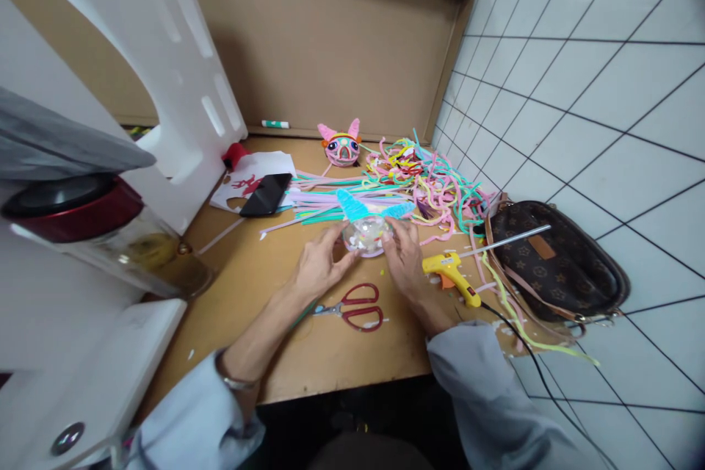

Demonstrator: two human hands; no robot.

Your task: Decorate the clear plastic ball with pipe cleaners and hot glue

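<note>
Both hands hold a small clear plastic ball (364,235) with two blue pipe-cleaner ears (349,205) sticking up from it, just above the wooden table (308,352). My left hand (318,268) grips its left side and my right hand (405,257) grips its right side. Red-handled scissors (355,307) lie on the table between my wrists. A yellow glue gun (452,273) rests right of my right hand, its black cord trailing off the table's edge.
A tangle of coloured pipe cleaners (418,180) lies behind the hands. A finished pink eared figure (341,145) stands at the back by a cardboard wall. A black phone (265,194) lies on paper at left. A brown handbag (556,264) sits at right, a glass jar (137,250) at left.
</note>
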